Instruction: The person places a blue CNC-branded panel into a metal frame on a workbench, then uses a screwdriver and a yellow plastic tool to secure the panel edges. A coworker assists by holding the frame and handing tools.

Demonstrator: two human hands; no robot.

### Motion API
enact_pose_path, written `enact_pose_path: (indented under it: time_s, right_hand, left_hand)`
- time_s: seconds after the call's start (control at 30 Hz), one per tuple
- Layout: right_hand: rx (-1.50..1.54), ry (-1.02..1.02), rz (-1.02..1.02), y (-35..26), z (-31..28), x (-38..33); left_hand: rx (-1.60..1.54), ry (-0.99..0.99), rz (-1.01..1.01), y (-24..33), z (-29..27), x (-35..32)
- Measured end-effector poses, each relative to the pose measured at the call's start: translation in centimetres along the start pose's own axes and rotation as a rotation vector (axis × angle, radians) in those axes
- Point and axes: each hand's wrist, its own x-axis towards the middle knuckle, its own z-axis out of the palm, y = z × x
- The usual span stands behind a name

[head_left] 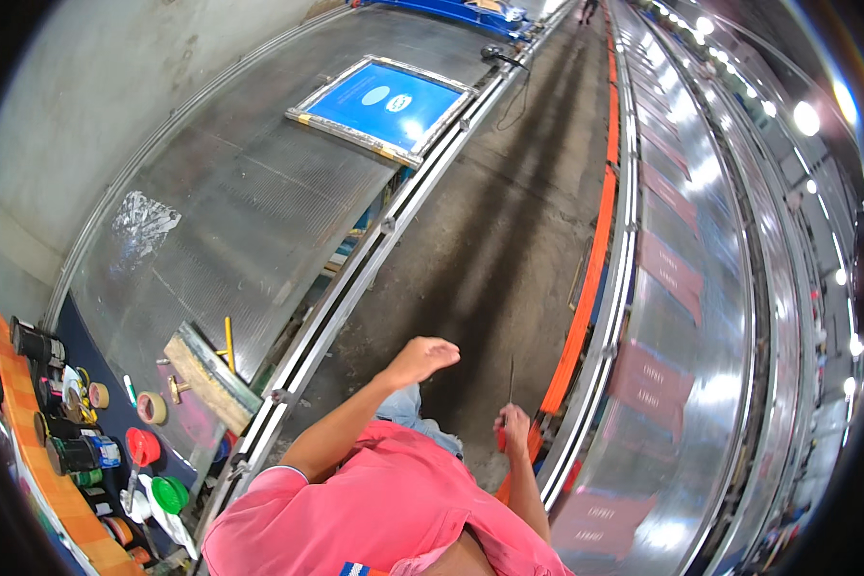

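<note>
My left hand (422, 363) is held out over the aisle in front of my body, its fingers loosely extended and slightly bent. Nothing shows in it. Lower and to the right, my right hand (513, 422) is closed around a red-handled tool with a thin dark shaft (511, 380) pointing up and away from me. The exact kind of tool is too small to tell. This hand is beside the orange strip (586, 288) along the right-hand table's edge; whether they touch, I cannot tell.
A framed blue printing screen (386, 99) lies on the long left table (250, 202). Near its close end are a wood-handled squeegee (211, 374), tape rolls (151, 408), a red cup (143, 446) and black jars (72, 453). Maroon fabric pieces (651, 379) line the right table. A cable (518, 96) hangs into the aisle (490, 221).
</note>
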Motion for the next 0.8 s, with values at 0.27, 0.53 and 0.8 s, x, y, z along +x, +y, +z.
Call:
enact_pose_path:
  time_s: [0.27,0.53,0.8]
  right_hand:
    - [-0.107,-0.312,-0.099,-25.2,7.2,21.5]
    - [-0.160,-0.576,0.130,-33.8,11.9,33.2]
    - [-0.365,-0.998,0.079,-39.8,16.5,46.9]
  left_hand:
    - [-0.031,0.962,0.336,3.6,-10.7,23.4]
    - [0.455,1.396,-0.209,4.7,-20.8,40.2]
    - [0.311,1.367,-0.644,6.8,-24.7,45.2]
